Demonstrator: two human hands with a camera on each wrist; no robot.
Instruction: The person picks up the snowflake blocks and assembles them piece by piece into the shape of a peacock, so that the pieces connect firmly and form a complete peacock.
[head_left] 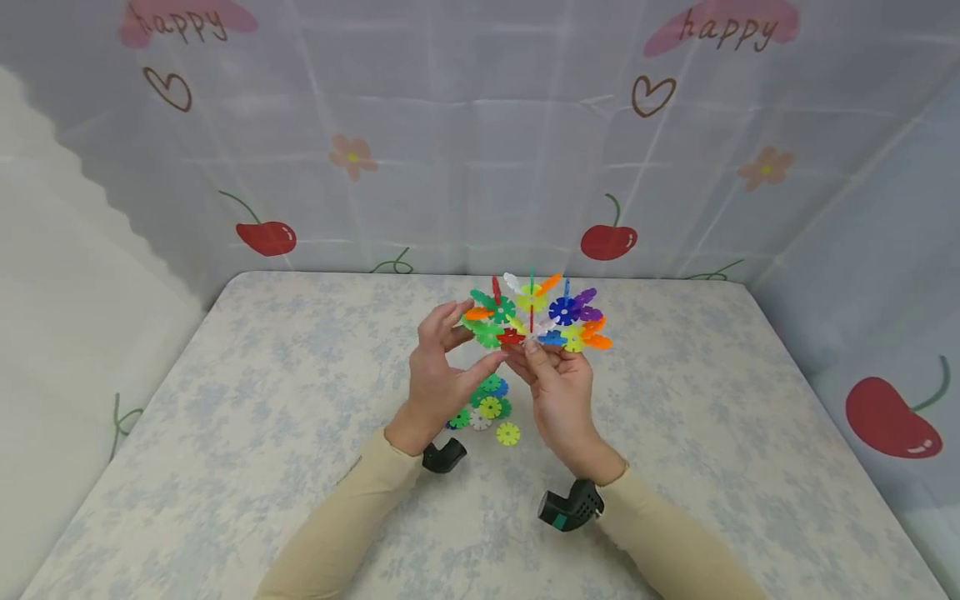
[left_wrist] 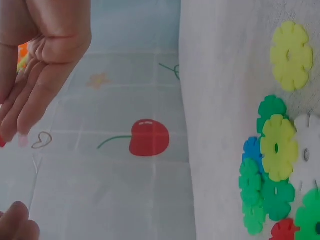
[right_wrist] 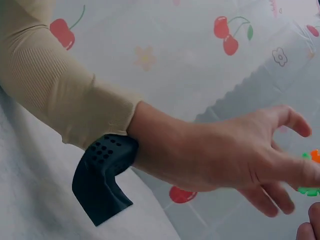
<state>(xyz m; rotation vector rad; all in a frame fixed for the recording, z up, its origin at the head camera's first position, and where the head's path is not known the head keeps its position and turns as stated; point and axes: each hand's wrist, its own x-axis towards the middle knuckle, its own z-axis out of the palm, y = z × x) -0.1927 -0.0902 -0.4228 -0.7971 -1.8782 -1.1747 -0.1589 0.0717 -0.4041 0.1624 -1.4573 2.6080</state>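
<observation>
In the head view, a colourful model built from interlocking plastic flower discs (head_left: 564,311) is held up above the table. My right hand (head_left: 564,400) pinches its lower middle, thumb in front and fingers behind. My left hand (head_left: 442,367) is around the model's left end, with its fingertips right at the green discs (head_left: 487,335) and its thumb below them. In the right wrist view, the left hand (right_wrist: 225,152) has spread fingers, and a bit of green and orange shows past its thumb. The right hand (left_wrist: 50,65) in the left wrist view hides most of the model.
Loose flower discs (head_left: 490,407) lie in a pile on the table (head_left: 300,375) below the hands. A yellow disc (head_left: 507,433) lies at the near side of this pile. Behind the table hangs a pale curtain (head_left: 480,183) printed with cherries. Each wrist carries a black camera (head_left: 572,506).
</observation>
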